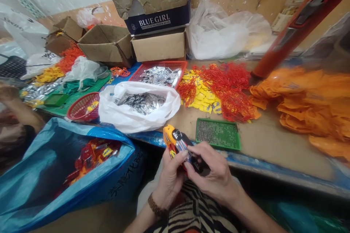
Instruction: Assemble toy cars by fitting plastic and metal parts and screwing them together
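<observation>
Above my lap, in front of the table edge, I hold a toy car (171, 135) with an orange-yellow shell, black parts and a silver strip along its side. My left hand (171, 174) wraps round it from the left, the thumb lying on its side. From the right, the thumb and fingers of my right hand (212, 167) close on the car's near end. Part of that end is hidden by my fingers. Just beyond the car, a green tray (237, 142) of small metal pieces stands at the table's front edge.
A white bag (123, 123) and a red basket (182, 74) hold silver parts. Red frames (235, 105), yellow pieces (201, 98) and orange shells (306, 105) lie on the table. An orange post (295, 32) rises at right. A blue sack (35, 153) stands left, near a person's arm (20, 105).
</observation>
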A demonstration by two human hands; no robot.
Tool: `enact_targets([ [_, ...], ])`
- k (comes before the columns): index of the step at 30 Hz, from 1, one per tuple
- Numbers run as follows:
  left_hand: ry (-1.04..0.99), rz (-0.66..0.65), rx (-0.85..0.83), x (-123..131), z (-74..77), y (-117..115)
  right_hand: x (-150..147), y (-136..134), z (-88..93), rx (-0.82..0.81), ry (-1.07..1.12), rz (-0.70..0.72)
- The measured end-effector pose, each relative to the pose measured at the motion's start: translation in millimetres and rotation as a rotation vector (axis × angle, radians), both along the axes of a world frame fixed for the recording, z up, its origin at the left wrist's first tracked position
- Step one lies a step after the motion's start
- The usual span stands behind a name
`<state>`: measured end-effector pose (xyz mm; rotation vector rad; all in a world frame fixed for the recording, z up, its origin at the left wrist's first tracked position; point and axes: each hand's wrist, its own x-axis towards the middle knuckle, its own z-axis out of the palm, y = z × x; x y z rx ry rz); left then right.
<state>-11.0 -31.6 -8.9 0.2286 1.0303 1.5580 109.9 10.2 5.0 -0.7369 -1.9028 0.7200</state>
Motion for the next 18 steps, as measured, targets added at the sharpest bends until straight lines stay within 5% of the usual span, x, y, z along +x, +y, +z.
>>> enact_targets([
  [7, -0.110, -0.076, -0.052, -1.0, 3.8, -0.3, 23.6, 21.4, 6.4, 0.025, 0.042, -0.061],
  [12, -0.047, -0.119, -0.051, -2.8, 5.1, -1.0, 77.0, 88.2, 9.5, 0.200, 0.067, -0.694],
  [14, -0.032, -0.100, -0.087, -2.2, 4.8, 0.0, 94.4, 117.6, 16.5, 0.261, 0.126, -0.838],
  [18, -0.028, -0.074, -0.181, -4.3, -0.8, 1.2, 106.4, 161.6, 36.8, 0.164, 0.211, -0.738],
])
